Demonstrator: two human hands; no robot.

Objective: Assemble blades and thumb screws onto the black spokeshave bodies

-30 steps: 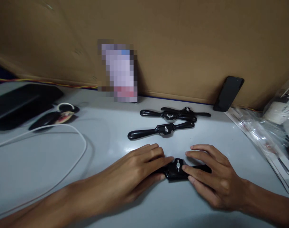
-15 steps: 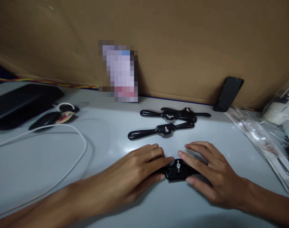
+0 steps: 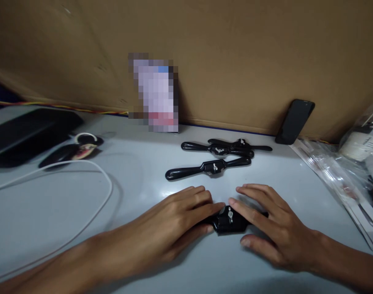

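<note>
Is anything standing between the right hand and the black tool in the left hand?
Nothing visible does. The right hand is spread at the right end of the black tool; the left hand grips the other end. Three similar tools lie farther back, out of the way.

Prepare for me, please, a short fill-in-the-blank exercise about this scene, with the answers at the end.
1. The left hand holds the near tool, whose body is ____ in colour.
2. Beyond it lie ____ other tools.
3. The looped cable on the table is ____ in colour.
4. The phone is to the ____ of the pixelated object.

Missing words: black; three; white; right.
</note>
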